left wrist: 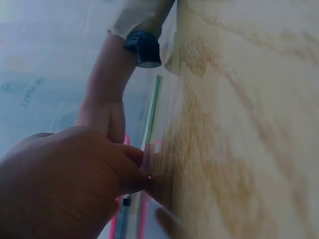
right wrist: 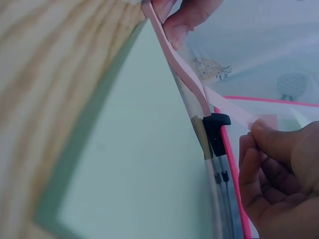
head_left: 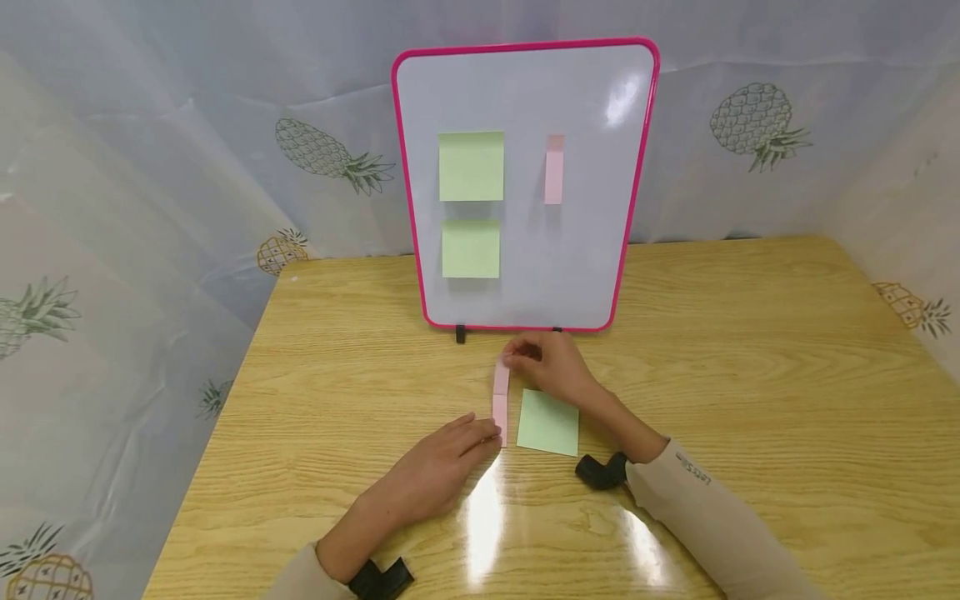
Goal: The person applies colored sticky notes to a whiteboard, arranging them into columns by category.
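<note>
A narrow pink sticky-note pad [head_left: 499, 421] lies on the table, its top strip [right wrist: 229, 107] lifted and bent away from the rest. Thumb and forefinger of my right hand [head_left: 551, 364] pinch the far end of that strip. At the near end, my left hand [head_left: 442, 467] grips the pad between its fingertips; in the left wrist view the left hand [left wrist: 75, 174] hides most of the pad. Just right of the pink pad, under the right wrist, lies a square green sticky-note pad [head_left: 548, 422], which looks thick in the right wrist view.
Behind the hands stands a whiteboard [head_left: 525, 304] with a pink frame and black feet [head_left: 461, 334]. Stuck to it are two green notes [head_left: 471, 167], one above the other, and a pink strip note [head_left: 553, 171] at right. A pineapple-print curtain [head_left: 180, 167] backs the wooden table [head_left: 750, 375].
</note>
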### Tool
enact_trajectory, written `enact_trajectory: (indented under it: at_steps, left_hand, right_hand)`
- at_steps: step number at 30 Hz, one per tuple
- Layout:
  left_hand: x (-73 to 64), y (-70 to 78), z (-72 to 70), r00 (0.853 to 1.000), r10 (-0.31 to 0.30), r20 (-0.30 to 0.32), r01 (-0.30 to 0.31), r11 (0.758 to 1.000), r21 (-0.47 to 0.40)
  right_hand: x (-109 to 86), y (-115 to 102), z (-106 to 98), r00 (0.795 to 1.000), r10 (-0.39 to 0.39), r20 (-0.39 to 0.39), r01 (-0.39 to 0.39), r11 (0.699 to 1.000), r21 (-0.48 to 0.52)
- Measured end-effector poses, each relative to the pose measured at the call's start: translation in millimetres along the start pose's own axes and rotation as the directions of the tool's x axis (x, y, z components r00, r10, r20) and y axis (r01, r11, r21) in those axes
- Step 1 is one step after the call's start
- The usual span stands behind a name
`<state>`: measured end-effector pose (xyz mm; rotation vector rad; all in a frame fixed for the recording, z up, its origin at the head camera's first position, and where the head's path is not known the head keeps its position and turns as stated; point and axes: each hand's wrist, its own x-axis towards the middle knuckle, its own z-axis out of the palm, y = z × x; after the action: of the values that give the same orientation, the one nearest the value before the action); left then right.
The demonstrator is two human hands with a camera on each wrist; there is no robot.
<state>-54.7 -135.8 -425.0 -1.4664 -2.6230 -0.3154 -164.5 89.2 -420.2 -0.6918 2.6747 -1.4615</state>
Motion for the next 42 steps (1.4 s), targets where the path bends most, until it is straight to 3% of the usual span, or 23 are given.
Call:
enact_trajectory:
  at_steps: [17,24,27,30,32,33,36,39,42]
  left_hand:
    - [-0.7,0.9,-1.1,1.000,0.010,-0.014,-0.009,1.000,0.014]
    - [-0.6,0.6,-1.9,0.999,0.022,-0.034,-0.021,1.000,0.022]
    - [-0.5,0.3,-1.6,0.999,0.028,-0.029,-0.027,0.998,0.048]
    - [-0.6,0.2,-0.8,0.999,0.027,-0.039,-0.025,0.998,0.059]
    - [-0.3,0.1,0.4,0.998,0.023,-0.066,-0.021,0.999,0.037]
    - [0.0,0.2,1.0,0.996,0.024,-0.083,-0.021,0.999,0.028]
    - [1.3,0.7,3.6,0.991,0.031,-0.129,-0.030,0.999,0.012]
    - [3.0,1.8,3.3,0.989,0.041,-0.143,-0.037,0.999,0.031]
    - [7.4,1.1,-2.1,0.988,0.032,-0.151,-0.027,0.999,0.030]
  right_hand:
    - [4.7,-8,-5,0.998,0.027,-0.058,-0.027,1.000,0.006]
    - [8.5,-15,-16,0.985,0.043,-0.168,-0.036,0.998,0.043]
    - [8.5,-20,-22,0.976,0.020,-0.217,-0.006,0.998,0.063]
    - [7.6,-25,-28,0.962,-0.067,-0.263,0.086,0.994,0.061]
    - [7.5,-28,-32,0.937,-0.164,-0.309,0.181,0.983,0.028]
    - [7.6,-30,-34,0.914,-0.224,-0.339,0.234,0.972,-0.010]
    - [9.3,-32,-41,0.811,-0.391,-0.434,0.357,0.920,-0.162]
    - [11.9,-34,-48,0.702,-0.516,-0.490,0.417,0.856,-0.304]
    - [16.5,-37,-53,0.632,-0.589,-0.504,0.453,0.808,-0.377]
